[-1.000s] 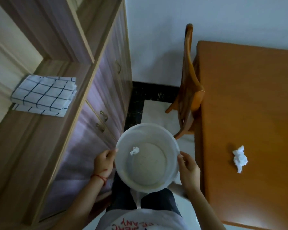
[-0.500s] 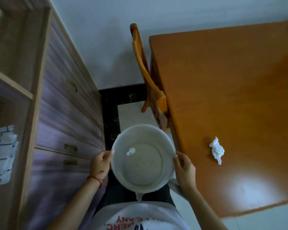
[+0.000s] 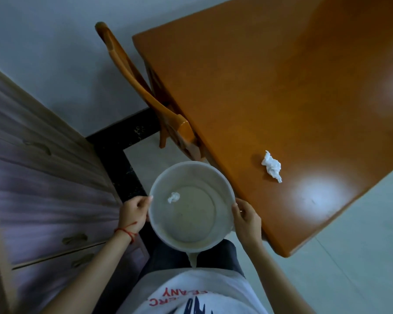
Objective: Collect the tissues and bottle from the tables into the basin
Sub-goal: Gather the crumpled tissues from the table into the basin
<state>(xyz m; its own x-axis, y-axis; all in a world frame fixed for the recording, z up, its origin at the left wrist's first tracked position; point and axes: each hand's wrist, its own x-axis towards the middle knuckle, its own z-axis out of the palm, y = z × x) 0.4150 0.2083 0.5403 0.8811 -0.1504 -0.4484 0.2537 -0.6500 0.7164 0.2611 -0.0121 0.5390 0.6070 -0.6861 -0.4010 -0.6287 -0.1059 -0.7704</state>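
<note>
I hold a round white basin point(image 3: 222, 189) in front of my waist, level with the near left edge of the orange wooden table point(image 3: 281, 91). My left hand point(image 3: 133, 214) grips its left rim and my right hand point(image 3: 245, 217) grips its right rim. One small crumpled tissue point(image 3: 173, 197) lies inside the basin, toward the upper left. A larger crumpled white tissue point(image 3: 272, 166) lies on the table near its front corner, to the right of the basin. No bottle is in view.
A wooden chair point(image 3: 145, 94) is tucked against the table's left side, just beyond the basin. A cabinet with purple-grey drawers point(image 3: 39, 177) runs along the left. Pale floor tiles point(image 3: 361, 257) show to the right of the table corner.
The view has swung to the right: the shelf with the checked cloth has left the frame and the table fills more of it. Both hands keep the same hold on the basin.
</note>
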